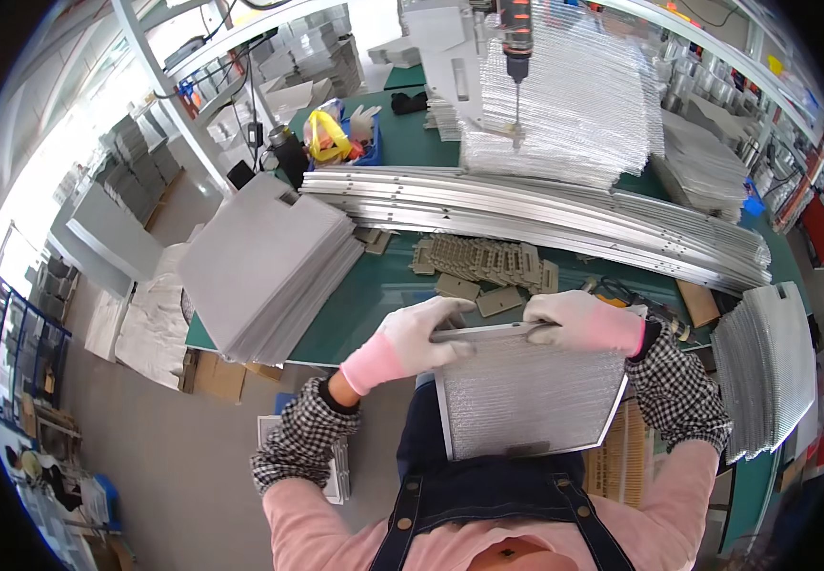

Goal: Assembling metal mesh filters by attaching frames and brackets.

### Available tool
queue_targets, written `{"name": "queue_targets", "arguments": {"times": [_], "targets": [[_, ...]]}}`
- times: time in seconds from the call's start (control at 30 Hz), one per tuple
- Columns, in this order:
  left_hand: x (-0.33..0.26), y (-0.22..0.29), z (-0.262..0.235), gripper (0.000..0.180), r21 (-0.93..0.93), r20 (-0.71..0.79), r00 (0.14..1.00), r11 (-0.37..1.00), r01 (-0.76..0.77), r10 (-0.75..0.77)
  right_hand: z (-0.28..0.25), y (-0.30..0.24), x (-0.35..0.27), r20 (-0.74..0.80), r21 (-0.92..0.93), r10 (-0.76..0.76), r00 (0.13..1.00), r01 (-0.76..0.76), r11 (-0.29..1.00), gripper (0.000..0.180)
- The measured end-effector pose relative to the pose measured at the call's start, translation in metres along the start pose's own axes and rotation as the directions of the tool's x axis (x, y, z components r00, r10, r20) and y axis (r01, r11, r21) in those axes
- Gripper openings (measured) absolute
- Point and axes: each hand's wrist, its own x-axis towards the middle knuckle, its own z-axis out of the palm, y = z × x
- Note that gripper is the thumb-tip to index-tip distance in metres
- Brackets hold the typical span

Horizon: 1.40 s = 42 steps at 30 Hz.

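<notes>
The framed mesh filter panel (524,390) was held on edge in front of the person's lap, at the near edge of the green worktable (383,285), its far rim level with the table's edge and its face turned up toward the camera. It was a flat, rectangular sheet of silvery expanded mesh bound in a thin metal frame. Judged by its build, it would handle as light and fairly stiff along the frame, while the mesh face looked thin and liable to dent under pressure. The frame edges appeared the proper place to take hold; they may be sharp and smooth, so a gloved grip suited them.

The left hand (423,338), in a white glove with a pink cuff, was closed over the panel's far-left corner, fingers wrapped across the top rail. The right hand (578,322), gloved alike, gripped the same top rail toward the far-right corner, fingers curled over the edge. Both forearms, in checked sleeve covers, came up from below the panel, elbows out to either side.

Beyond the panel lay small tan corner pieces (488,266) on the table, then a long bundle of aluminium frame strips (526,214). Left of the panel sat a stack of grey sheets (264,262); right of it stood a stack of mesh sheets (764,371). A hanging power screwdriver (516,38) hung above a farther mesh pile (574,114).
</notes>
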Motion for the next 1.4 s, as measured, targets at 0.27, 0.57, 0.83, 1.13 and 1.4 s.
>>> {"name": "queue_targets", "arguments": {"times": [0.27,0.57,0.83,1.13,1.4], "targets": [[-0.022,-0.019,0.025,0.046,0.049,-0.223,0.968,0.993,-0.107,0.115,0.002,0.0,-0.006,0.02,0.075,-0.015,1.0,0.014,0.997,0.024],[-0.007,-0.011,0.014,0.095,0.436,-0.314,0.846,0.857,-0.275,0.431,-0.003,0.005,-0.006,0.035,0.082,-0.038,0.999,0.035,0.996,0.026],[-0.009,0.0,0.025,0.101,0.595,-0.275,0.889,0.791,-0.141,0.366,0.005,0.016,-0.009,-0.049,0.099,-0.099,0.994,0.103,0.99,0.02],[0.005,-0.018,0.061,0.118,0.147,-0.497,0.835,0.971,-0.19,0.239,0.008,0.002,-0.018,-0.167,0.032,-0.016,0.986,0.021,0.999,0.02],[-0.007,-0.013,0.09,0.046,-0.422,-0.567,0.79,0.906,-0.035,-0.234,-0.001,-0.001,-0.023,-0.05,0.066,0.002,0.999,0.002,0.998,0.043]]}}
